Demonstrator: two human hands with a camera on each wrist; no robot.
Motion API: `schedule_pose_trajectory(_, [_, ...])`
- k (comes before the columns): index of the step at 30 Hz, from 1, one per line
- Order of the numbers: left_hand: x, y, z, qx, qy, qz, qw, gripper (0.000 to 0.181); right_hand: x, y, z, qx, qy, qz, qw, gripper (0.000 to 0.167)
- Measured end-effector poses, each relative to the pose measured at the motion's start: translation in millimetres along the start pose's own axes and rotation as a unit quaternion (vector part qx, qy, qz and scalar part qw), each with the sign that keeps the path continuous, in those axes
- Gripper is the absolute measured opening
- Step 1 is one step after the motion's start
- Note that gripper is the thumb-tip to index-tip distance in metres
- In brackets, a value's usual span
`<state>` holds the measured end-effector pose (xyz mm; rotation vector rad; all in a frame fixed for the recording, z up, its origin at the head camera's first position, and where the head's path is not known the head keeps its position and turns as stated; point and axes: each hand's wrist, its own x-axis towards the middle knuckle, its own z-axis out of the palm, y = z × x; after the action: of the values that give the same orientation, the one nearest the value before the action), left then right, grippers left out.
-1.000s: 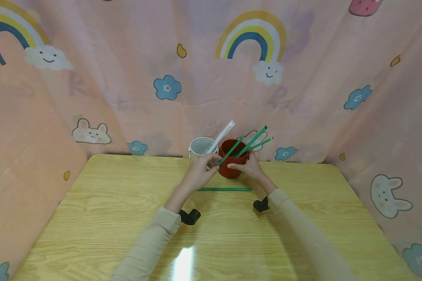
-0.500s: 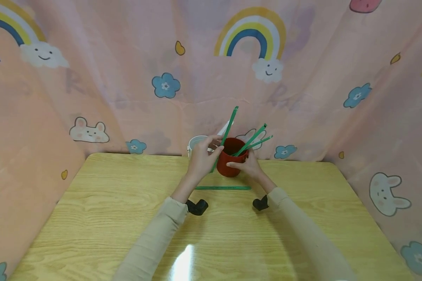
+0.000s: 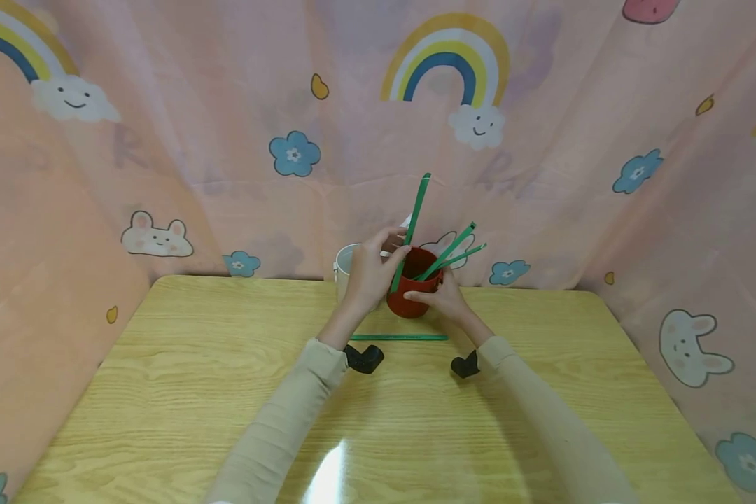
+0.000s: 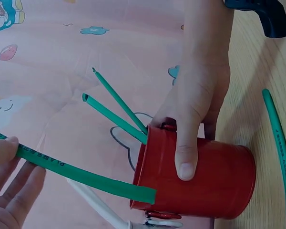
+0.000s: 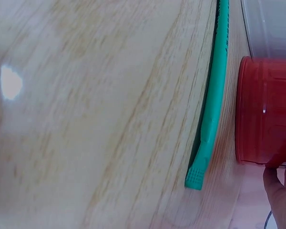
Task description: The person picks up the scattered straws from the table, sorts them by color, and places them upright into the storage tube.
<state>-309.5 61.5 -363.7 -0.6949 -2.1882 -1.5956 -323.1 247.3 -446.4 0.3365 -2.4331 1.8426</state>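
Observation:
My left hand [image 3: 373,269] pinches a green wrapped straw [image 3: 418,210] between thumb and fingers, nearly upright with a slight tilt. In the left wrist view its lower end lies in front of the red bucket's rim, outside the opening. With thumb in front and fingers behind, my right hand [image 3: 449,299] grips the red bucket [image 3: 403,304] by its right side. Two green wrapped straws [image 3: 451,249] lean out of that bucket to the right. Another green wrapped straw [image 3: 403,337] lies flat on the table before it, its crimped end showing in the right wrist view.
A white bucket [image 3: 343,271] stands just left of the red one, partly hidden by my left hand. A white wrapped straw [image 3: 407,220] sticks up from it. The wooden table [image 3: 214,364] ends at a printed pink curtain [image 3: 227,175] behind.
My left hand has risen and moved right, lifting the green straw and turning it from leaning on the red bucket to nearly upright. My right hand stays on the red bucket.

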Motion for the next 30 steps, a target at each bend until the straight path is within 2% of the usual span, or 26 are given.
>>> schedule_pose_trajectory(6, [5.6,3.2,8.9,-0.010,0.036,0.035,0.9987,0.025,0.4,1.0,-1.6,0.002,0.001,0.006,1.0000,0.088])
schedule_pose_trajectory(19, [5.9,-0.7,22.8,-0.024,0.050,0.060,0.9966,0.023,2.4,2.4,-0.2,-0.011,0.004,-0.003,0.9999,0.090])
schedule_pose_trajectory(23, [5.7,-5.0,28.0,-0.023,0.026,0.062,0.9975,0.023,2.6,3.0,-1.1,-0.008,0.002,-0.010,0.9999,0.090])
schedule_pose_trajectory(27, [1.8,-11.7,34.5,-0.005,-0.017,0.043,0.9989,0.023,2.6,4.4,-1.8,0.005,-0.005,-0.020,0.9998,0.089])
schedule_pose_trajectory(30, [-1.1,-16.2,39.4,0.012,-0.033,0.032,0.9989,0.023,2.5,5.7,-2.1,0.014,-0.011,-0.023,0.9996,0.088])
